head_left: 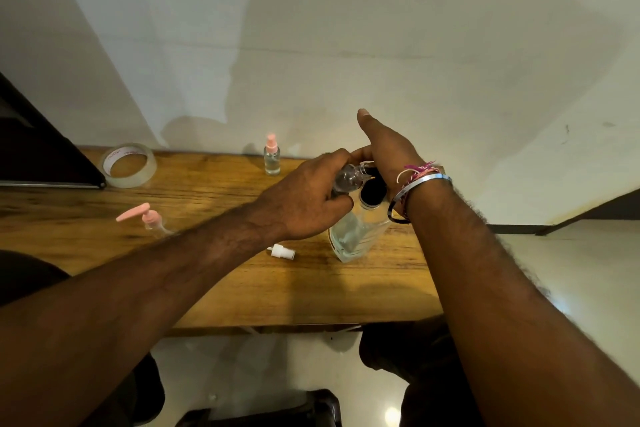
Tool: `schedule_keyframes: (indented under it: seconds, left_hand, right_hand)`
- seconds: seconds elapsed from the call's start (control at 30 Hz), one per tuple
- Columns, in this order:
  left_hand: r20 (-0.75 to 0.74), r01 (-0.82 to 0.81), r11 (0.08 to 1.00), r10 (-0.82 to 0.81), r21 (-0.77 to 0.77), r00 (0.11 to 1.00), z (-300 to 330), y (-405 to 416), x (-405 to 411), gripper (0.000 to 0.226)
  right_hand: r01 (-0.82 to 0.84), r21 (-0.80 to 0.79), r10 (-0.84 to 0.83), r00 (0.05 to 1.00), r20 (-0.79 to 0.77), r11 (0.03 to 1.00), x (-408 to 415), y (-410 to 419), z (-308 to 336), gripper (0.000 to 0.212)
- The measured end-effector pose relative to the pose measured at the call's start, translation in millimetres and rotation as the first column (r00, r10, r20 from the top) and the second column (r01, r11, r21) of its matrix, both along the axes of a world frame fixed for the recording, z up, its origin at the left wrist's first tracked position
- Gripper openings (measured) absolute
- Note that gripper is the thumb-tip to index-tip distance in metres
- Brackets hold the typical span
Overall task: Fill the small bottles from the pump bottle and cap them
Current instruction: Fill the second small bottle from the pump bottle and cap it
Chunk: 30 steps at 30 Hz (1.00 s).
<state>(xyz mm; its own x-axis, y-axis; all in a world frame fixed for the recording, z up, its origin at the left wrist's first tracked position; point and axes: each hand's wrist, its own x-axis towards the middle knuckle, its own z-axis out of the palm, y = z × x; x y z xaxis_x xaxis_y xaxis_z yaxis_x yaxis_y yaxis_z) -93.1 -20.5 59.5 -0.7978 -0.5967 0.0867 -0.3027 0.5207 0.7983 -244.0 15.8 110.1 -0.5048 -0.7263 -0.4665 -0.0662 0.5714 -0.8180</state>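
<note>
A large clear pump bottle (356, 236) with a black pump head (373, 191) stands on the wooden table (242, 288). My left hand (304, 198) grips a small clear uncapped bottle (346, 178), held tilted against the pump's spout. My right hand (384, 149) rests on top of the pump head, palm down and thumb stretched out. A white spray cap (282, 251) lies loose on the table below my left hand. At the back stands a small bottle with a pink spray cap (271, 156). A small bottle with a pink pump top (147, 217) sits at the left, partly hidden by my forearm.
A roll of clear tape (128, 165) lies at the back left beside a dark flat object (41, 156). A white wall rises right behind the table. The table's right edge ends just past the pump bottle.
</note>
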Motion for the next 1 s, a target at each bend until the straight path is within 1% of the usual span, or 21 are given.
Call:
schedule_keyframes:
  seconds: [0.13,0.27,0.37,0.47,0.57,0.63,0.73,0.83,0.93,1.0]
  left_hand:
    - [0.010,-0.001,1.000,0.001,0.002,1.000,-3.2,-0.8,-0.2,0.032]
    - [0.021,-0.001,1.000,0.001,-0.003,1.000,-5.0,-1.0,-0.8,0.031]
    - [0.029,-0.005,1.000,0.005,-0.004,1.000,-6.3,-1.9,-0.8,0.030]
    - [0.041,0.002,1.000,-0.001,-0.025,0.999,-7.1,-1.9,-0.8,0.029]
    - [0.047,-0.002,1.000,0.003,-0.019,0.999,-6.6,-0.9,-0.1,0.030]
    - [0.033,-0.001,1.000,0.001,-0.013,0.999,-4.8,-0.6,0.3,0.030]
    - [0.009,-0.013,1.000,0.013,0.020,1.000,0.2,-0.5,-0.3,0.037]
    - [0.002,-0.018,0.999,0.018,0.035,1.000,3.0,0.5,-0.6,0.042]
    - [-0.017,0.001,0.998,0.000,0.056,1.000,5.9,2.6,-0.6,0.059]
    - [-0.015,0.002,0.999,-0.002,0.049,1.000,7.1,2.8,-0.7,0.058]
  right_hand:
    - [0.004,-0.030,-0.005,1.000,-0.020,1.000,3.4,2.1,-0.4,0.063]
    - [0.002,-0.041,-0.004,0.998,-0.057,0.999,3.9,2.1,-1.3,0.064]
    - [-0.018,-0.047,0.012,0.992,-0.126,0.999,4.6,0.3,-3.5,0.066]
    - [-0.084,-0.026,0.076,0.972,-0.220,0.996,4.0,-2.4,-6.1,0.066]
    - [-0.041,-0.014,0.038,0.987,-0.159,0.999,3.7,-2.8,-6.8,0.069]
    - [-0.014,-0.040,0.009,0.992,-0.128,0.999,4.8,-2.4,-4.9,0.066]
    - [0.027,-0.069,-0.029,0.999,-0.031,0.997,3.4,-2.4,1.9,0.059]
    - [0.005,-0.026,-0.004,1.000,0.013,1.000,0.5,-2.4,6.5,0.065]
    - [-0.007,-0.014,0.008,0.997,0.073,1.000,-0.8,-3.2,9.6,0.069]
    - [-0.008,-0.012,0.009,0.997,0.083,1.000,-0.8,-2.8,11.1,0.069]
